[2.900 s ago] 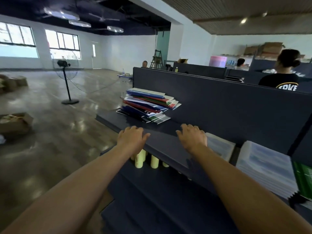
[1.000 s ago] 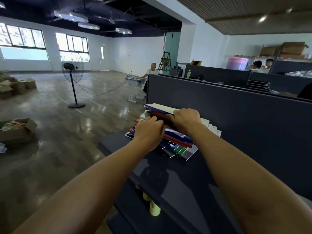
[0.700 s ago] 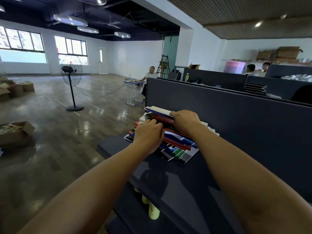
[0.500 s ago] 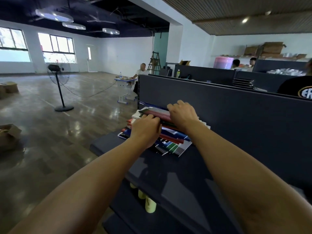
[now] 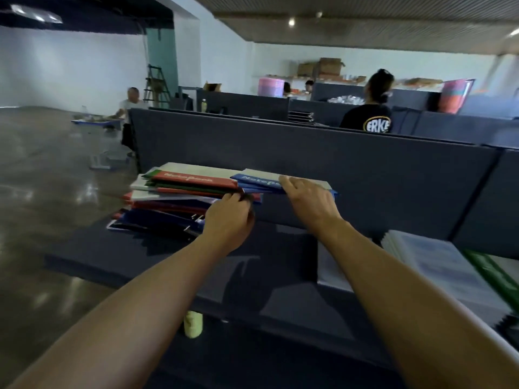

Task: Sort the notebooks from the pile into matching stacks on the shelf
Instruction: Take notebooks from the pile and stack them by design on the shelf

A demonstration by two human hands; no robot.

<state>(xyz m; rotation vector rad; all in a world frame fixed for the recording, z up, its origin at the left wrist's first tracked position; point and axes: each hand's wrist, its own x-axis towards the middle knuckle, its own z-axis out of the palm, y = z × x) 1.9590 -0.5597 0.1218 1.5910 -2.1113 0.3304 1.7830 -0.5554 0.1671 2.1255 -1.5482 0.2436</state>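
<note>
Surroundings first: dark navy fabric-covered partition wall (image 5: 323, 161) runs directly behind the work area, hiding whatever sits beyond its lower half. Person in a black T-shirt with a round white logo (image 5: 370, 119) stands past it, back turned. Seated person in a white top (image 5: 129, 103) at a low blue table far left, folding stepladder (image 5: 156, 85) behind them. Brown cardboard boxes (image 5: 323, 66) on a high ledge at the back. Glossy concrete floor (image 5: 42, 178) on the left.

Dark navy flat shelf top (image 5: 112, 256) carries the messy pile of thin softcover notebooks (image 5: 174, 200), sitting at its far left against the partition. Covers are red, green, blue and white, fanned out unevenly; top red one reads "Notebook" in white. Pale yellow cylinder (image 5: 193, 324) pokes out below the shelf edge.

Blue-and-white notebook (image 5: 261, 181) is lifted off the pile's right side, roughly level, overlapping the pile's right end. Right hand (image 5: 311, 203) grips it from above, fingers curled over the near edge. Left hand (image 5: 229, 217) pinches the right edges of the pile's upper notebooks. Hands sit near each other, not touching.

Lower right: stack of white notebooks (image 5: 438, 265) lies flat, green-covered notebooks (image 5: 494, 273) just beside it. Frame is motion-blurred.
</note>
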